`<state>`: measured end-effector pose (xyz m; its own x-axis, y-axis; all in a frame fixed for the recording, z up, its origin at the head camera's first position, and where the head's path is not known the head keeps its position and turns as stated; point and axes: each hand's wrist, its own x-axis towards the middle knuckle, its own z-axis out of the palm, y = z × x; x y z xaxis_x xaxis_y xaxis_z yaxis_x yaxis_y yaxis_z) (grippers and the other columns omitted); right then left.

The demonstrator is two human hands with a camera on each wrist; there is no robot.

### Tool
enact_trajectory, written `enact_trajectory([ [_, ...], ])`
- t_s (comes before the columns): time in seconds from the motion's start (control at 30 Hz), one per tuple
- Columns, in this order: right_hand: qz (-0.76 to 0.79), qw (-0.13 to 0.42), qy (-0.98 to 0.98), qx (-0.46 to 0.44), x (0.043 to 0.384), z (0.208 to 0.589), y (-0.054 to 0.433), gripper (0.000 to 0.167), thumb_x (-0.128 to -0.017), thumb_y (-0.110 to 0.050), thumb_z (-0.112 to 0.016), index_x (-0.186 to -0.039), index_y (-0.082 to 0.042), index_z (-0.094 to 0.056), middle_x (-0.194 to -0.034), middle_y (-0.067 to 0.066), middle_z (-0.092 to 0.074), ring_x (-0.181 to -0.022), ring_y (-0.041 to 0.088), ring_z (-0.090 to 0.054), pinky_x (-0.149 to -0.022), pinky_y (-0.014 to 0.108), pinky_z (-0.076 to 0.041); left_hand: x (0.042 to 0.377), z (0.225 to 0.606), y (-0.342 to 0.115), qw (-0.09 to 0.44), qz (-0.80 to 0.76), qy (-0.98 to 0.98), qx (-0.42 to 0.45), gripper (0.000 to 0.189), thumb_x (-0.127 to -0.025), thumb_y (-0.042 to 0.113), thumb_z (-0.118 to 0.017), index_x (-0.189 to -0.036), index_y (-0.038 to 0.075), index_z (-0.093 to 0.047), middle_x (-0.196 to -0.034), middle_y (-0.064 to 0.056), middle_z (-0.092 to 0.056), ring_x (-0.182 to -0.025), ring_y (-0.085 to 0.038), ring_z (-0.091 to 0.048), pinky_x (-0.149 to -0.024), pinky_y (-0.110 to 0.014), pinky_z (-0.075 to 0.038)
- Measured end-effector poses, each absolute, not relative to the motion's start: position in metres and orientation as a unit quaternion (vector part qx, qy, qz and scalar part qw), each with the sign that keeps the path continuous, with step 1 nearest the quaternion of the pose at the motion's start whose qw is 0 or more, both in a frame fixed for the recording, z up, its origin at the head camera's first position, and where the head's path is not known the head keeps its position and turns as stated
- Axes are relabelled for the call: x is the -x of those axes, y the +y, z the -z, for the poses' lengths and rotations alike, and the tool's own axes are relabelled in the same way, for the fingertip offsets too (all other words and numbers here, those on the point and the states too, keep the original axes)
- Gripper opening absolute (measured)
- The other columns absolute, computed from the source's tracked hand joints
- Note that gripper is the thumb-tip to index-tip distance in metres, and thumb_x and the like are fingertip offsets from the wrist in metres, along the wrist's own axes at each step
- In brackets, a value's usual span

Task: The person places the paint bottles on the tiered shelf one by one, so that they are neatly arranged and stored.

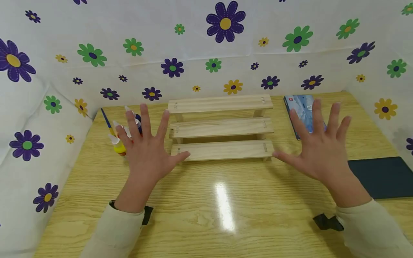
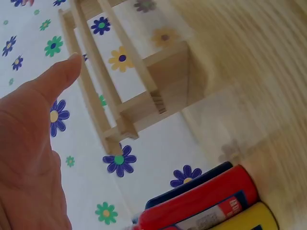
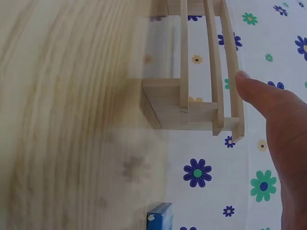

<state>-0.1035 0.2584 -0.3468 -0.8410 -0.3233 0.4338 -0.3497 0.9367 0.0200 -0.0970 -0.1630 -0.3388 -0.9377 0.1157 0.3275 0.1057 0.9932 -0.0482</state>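
Both hands are held up over the table with fingers spread wide and nothing in them. My left hand (image 1: 146, 154) overlaps several paint bottles in the head view, among them a yellow bottle (image 1: 118, 146); a red bottle (image 2: 206, 199) shows in the left wrist view. My right hand (image 1: 324, 154) is in front of a blue box (image 1: 301, 111) at the back right. Between the hands stands a three-step wooden rack (image 1: 222, 150) of pale slats. Each thumb points inward, toward an end of its lowest slat in the head view.
A paintbrush (image 1: 106, 120) with a blue handle lies at the back left. A dark flat mat (image 1: 382, 177) is at the right, beside the right wrist. White flower-printed cloth (image 1: 193, 43) walls in the back and sides of the wooden table (image 1: 193, 215).
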Motion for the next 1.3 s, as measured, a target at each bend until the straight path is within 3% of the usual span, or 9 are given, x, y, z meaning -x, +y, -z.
enact_trajectory([
  [0.13, -0.037, 0.189, -0.966, -0.173, 0.101, 0.351, 0.256, 0.114, -0.072, -0.096, -0.029, -0.162, -0.028, -0.012, -0.163, 0.015, 0.021, -0.143, 0.044, 0.025, -0.107, 0.068, 0.016, 0.089, 0.33, -0.17, 0.223, 0.03, -0.973, 0.048, 0.129, -0.066, 0.083, -0.066, -0.161, 0.033, 0.005, -0.162, -0.013, 0.024, -0.145, -0.042, 0.023, -0.108, -0.067, 0.016],
  [0.3, -0.137, 0.225, -0.944, -0.196, 0.103, 0.357, 0.249, 0.108, -0.078, -0.09, -0.04, -0.161, -0.024, -0.02, -0.165, 0.018, 0.004, -0.146, 0.045, 0.014, -0.108, 0.073, 0.001, 0.078, 0.323, -0.18, 0.289, 0.123, -0.949, 0.025, 0.118, -0.073, 0.065, -0.075, -0.162, 0.03, -0.005, -0.165, -0.014, 0.011, -0.148, -0.04, 0.014, -0.112, -0.064, 0.009],
  [0.37, -0.203, 0.246, -0.921, -0.221, 0.107, 0.361, 0.244, 0.105, -0.081, -0.084, -0.048, -0.16, -0.02, -0.025, -0.164, 0.019, -0.004, -0.147, 0.045, 0.008, -0.108, 0.074, -0.005, 0.073, 0.323, -0.185, 0.303, 0.179, -0.936, 0.004, 0.112, -0.077, 0.053, -0.079, -0.162, 0.026, -0.011, -0.166, -0.012, 0.005, -0.15, -0.035, 0.007, -0.115, -0.061, 0.0],
  [0.5, -0.324, 0.23, -0.883, -0.25, 0.117, 0.367, 0.238, 0.103, -0.082, -0.072, -0.064, -0.159, -0.015, -0.026, -0.165, 0.014, -0.011, -0.149, 0.039, 0.0, -0.111, 0.07, -0.005, 0.067, 0.329, -0.195, 0.313, 0.293, -0.903, -0.031, 0.101, -0.081, 0.033, -0.082, -0.159, 0.016, -0.021, -0.165, -0.008, -0.011, -0.149, -0.023, -0.007, -0.115, -0.053, -0.023],
  [0.67, -0.415, 0.166, -0.866, -0.225, 0.128, 0.375, 0.237, 0.104, -0.079, -0.033, -0.086, -0.161, -0.022, -0.022, -0.165, 0.002, -0.014, -0.15, 0.026, -0.008, -0.115, 0.063, -0.01, 0.063, 0.34, -0.208, 0.293, 0.366, -0.881, -0.065, 0.092, -0.082, 0.022, -0.082, -0.155, 0.009, -0.029, -0.155, -0.01, -0.03, -0.139, -0.022, -0.03, -0.107, -0.047, -0.038],
  [0.83, -0.523, 0.073, -0.831, -0.173, 0.135, 0.382, 0.235, 0.108, -0.08, 0.002, -0.082, -0.16, -0.031, -0.018, -0.165, -0.003, -0.014, -0.15, 0.022, -0.012, -0.116, 0.055, -0.018, 0.063, 0.346, -0.216, 0.256, 0.408, -0.867, -0.124, 0.082, -0.084, 0.02, -0.081, -0.15, 0.008, -0.034, -0.145, -0.011, -0.038, -0.129, -0.025, -0.039, -0.098, -0.042, -0.043],
  [0.97, -0.559, 0.037, -0.813, -0.157, 0.139, 0.387, 0.232, 0.101, -0.085, 0.005, -0.076, -0.161, -0.025, -0.016, -0.165, 0.002, -0.014, -0.149, 0.031, -0.014, -0.115, 0.056, -0.019, 0.067, 0.353, -0.228, 0.239, 0.447, -0.848, -0.153, 0.072, -0.087, 0.015, -0.078, -0.146, 0.007, -0.038, -0.141, -0.007, -0.045, -0.126, -0.022, -0.045, -0.098, -0.035, -0.044],
  [1.13, -0.586, 0.009, -0.795, -0.158, 0.143, 0.393, 0.229, 0.088, -0.09, 0.007, -0.07, -0.16, -0.015, -0.022, -0.163, 0.011, -0.019, -0.147, 0.039, -0.02, -0.112, 0.057, -0.024, 0.075, 0.36, -0.246, 0.163, 0.525, -0.816, -0.177, 0.059, -0.094, 0.008, -0.069, -0.147, 0.005, -0.043, -0.143, -0.008, -0.05, -0.129, -0.023, -0.048, -0.104, -0.032, -0.043],
  [1.3, -0.603, -0.005, -0.778, -0.178, 0.146, 0.396, 0.227, 0.083, -0.089, 0.012, -0.067, -0.159, -0.012, -0.028, -0.16, 0.015, -0.026, -0.143, 0.039, -0.029, -0.109, 0.04, -0.036, 0.079, 0.364, -0.259, 0.119, 0.562, -0.796, -0.189, 0.055, -0.098, 0.006, -0.064, -0.15, 0.008, -0.046, -0.146, -0.01, -0.049, -0.13, -0.025, -0.05, -0.104, -0.033, -0.043],
])
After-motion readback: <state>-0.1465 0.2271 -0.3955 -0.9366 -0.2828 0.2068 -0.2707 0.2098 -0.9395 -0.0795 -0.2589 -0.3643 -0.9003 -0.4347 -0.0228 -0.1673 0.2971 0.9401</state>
